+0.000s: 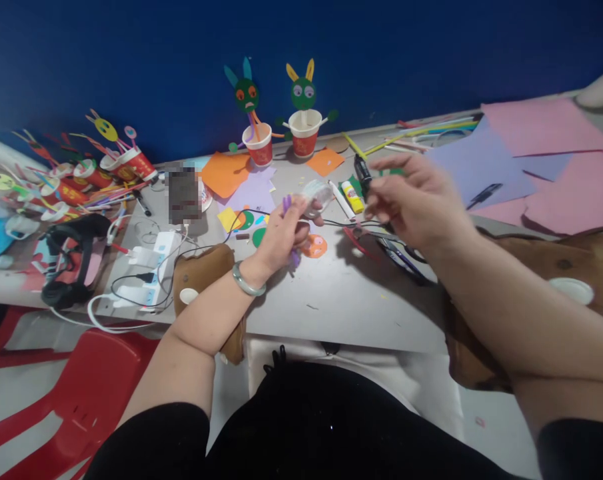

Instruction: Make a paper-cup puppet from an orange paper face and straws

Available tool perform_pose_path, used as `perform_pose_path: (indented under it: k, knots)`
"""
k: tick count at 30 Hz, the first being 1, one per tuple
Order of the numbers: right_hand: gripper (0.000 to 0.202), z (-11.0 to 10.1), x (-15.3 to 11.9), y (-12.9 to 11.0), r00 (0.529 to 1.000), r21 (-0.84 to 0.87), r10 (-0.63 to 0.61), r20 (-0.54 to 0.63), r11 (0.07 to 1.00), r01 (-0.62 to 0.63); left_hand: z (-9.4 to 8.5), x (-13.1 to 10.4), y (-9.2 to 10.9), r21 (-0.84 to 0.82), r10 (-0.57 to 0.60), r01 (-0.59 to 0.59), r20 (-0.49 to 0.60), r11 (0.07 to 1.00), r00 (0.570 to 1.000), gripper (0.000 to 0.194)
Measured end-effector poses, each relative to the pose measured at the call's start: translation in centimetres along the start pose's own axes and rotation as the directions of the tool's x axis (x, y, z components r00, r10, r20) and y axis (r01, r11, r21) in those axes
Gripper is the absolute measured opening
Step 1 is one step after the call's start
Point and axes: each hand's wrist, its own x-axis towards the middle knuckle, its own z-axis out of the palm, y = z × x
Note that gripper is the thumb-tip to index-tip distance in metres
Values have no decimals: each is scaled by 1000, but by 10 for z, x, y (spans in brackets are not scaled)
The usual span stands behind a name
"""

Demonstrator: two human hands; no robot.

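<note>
My left hand (282, 235), with a bangle at its wrist, is closed around a purple fuzzy stick (294, 257). A clear plastic piece (317, 197) shows beside its fingers. My right hand (404, 197) is raised over the table, its thumb and fingers closed on a black marker (362, 173). Below and between the hands lies an orange paper face (315, 246). A yellow glue stick (352, 197) and a white pen (341, 199) lie between the hands, further back.
Two paper-cup figures (305, 137) stand at the back. Pink and purple paper (474, 157) covers the right side. Scissors (358, 241) lie near my right hand. A power strip (160, 270), cables, a black headset (76, 260) and more cup figures are at left.
</note>
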Motion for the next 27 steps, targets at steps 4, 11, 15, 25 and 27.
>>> perform_pose_path:
  k: [4, 11, 15, 25, 27]
  knots:
    - [21, -8, -17, -44, 937, -267, -345, -63, 910, 317, 3, 1, 6, -16, -37, 35, -75, 999, 997, 41]
    - [32, -10, -41, -57, 873, -934, 487, 29, -297, 196, 6, -2, 11, -45, -92, 89, -97, 995, 991, 29]
    - [30, -11, -54, -28, 745, -882, 659, -101, -406, 240, 7, -2, 11, -82, -92, 84, -87, 993, 992, 23]
    - [49, -16, -69, -28, 785, -931, 576, -227, -364, -2, 2, 2, 2, -63, -16, 16, -3, 998, 1000, 19]
    - [47, -17, -66, -36, 848, -955, 499, -180, -294, -29, 1, 1, 0, -16, 6, -6, 9, 1000, 1000, 29]
